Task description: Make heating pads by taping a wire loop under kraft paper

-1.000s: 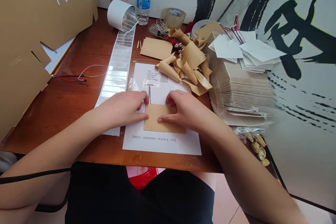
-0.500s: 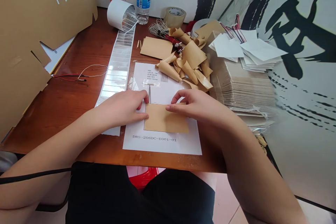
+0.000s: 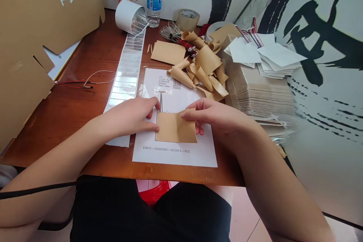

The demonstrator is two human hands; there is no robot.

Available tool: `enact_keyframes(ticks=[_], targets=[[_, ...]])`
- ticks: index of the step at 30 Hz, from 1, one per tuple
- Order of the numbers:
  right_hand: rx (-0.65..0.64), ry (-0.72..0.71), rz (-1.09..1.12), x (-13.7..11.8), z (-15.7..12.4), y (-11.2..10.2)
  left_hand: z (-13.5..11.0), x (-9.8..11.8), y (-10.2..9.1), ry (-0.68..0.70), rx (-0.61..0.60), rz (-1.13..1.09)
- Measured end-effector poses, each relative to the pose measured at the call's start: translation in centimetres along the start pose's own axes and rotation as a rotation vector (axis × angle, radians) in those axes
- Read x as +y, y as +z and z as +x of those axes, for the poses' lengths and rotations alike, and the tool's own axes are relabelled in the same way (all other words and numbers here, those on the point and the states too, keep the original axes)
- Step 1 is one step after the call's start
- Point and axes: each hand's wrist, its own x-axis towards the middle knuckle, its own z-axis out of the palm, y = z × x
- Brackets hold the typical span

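Observation:
A rectangular piece of brown kraft paper [image 3: 167,127] lies over a white printed sheet [image 3: 176,159]; its right part is bent upward. My right hand [image 3: 204,115] pinches that raised part, thumb on top and fingers behind it. At the left edge of the kraft paper, my left hand [image 3: 141,115] rests with thumb and forefinger apart. Its thumb tip touches the paper's edge, and its curled forefinger is close to the upper left corner. Beyond the hands, a thin dark strip runs up the printed sheet to clear tape.
Behind my right hand lie curled kraft paper scraps [image 3: 208,60] and a bundle of wires [image 3: 172,32]. A tall stack of cards [image 3: 266,94] stands at right. A label roll [image 3: 126,15] trails its strip at left. A water bottle [image 3: 154,2] and tape roll [image 3: 187,19] stand behind.
My right hand has lifted and bent the right part of the kraft paper, drawing its right edge leftward. My left hand has stayed almost in place.

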Motion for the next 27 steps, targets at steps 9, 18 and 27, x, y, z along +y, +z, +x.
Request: enact_keyframes(ticks=[9,18,27], targets=[[0.022,0.060,0.101,0.1,0.3,0.2,-0.4,0.8,0.6,0.161,0.066,0.123],[0.044,0.018,-0.052,-0.3,-0.4,0.1,0.1,1.0,2.2,0.543,0.086,0.038],[0.164,0.146,-0.663,0.1,-0.1,-1.3,0.3,0.9,2.3,0.572,-0.016,-0.039]])
